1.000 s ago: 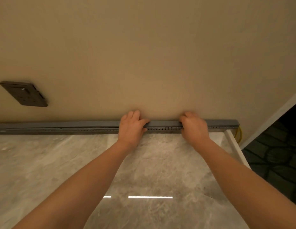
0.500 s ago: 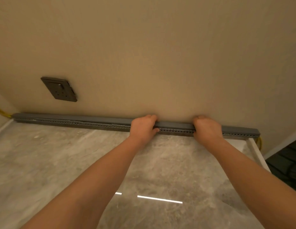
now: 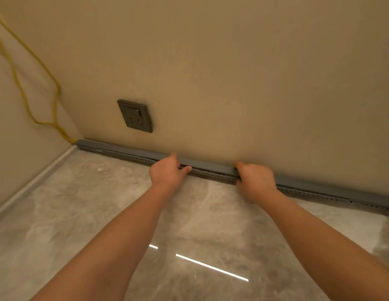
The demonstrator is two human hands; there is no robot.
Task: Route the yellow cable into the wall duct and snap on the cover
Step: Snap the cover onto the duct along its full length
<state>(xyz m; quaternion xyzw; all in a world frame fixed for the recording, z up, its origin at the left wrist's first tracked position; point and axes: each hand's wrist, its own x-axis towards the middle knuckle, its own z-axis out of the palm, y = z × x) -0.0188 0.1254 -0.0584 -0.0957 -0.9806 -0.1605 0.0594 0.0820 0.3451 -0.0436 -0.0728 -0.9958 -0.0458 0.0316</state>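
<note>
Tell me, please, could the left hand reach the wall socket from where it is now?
Probably yes. The left hand grips the duct cover just below and right of the socket, with only bare wall between them; it would have to let go first.

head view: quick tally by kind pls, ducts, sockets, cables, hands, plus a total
grey wall duct: 1
grey wall socket: 1
yellow cable: 1
hands: 2, left hand and right hand, both gripping the duct
total: 5
</note>
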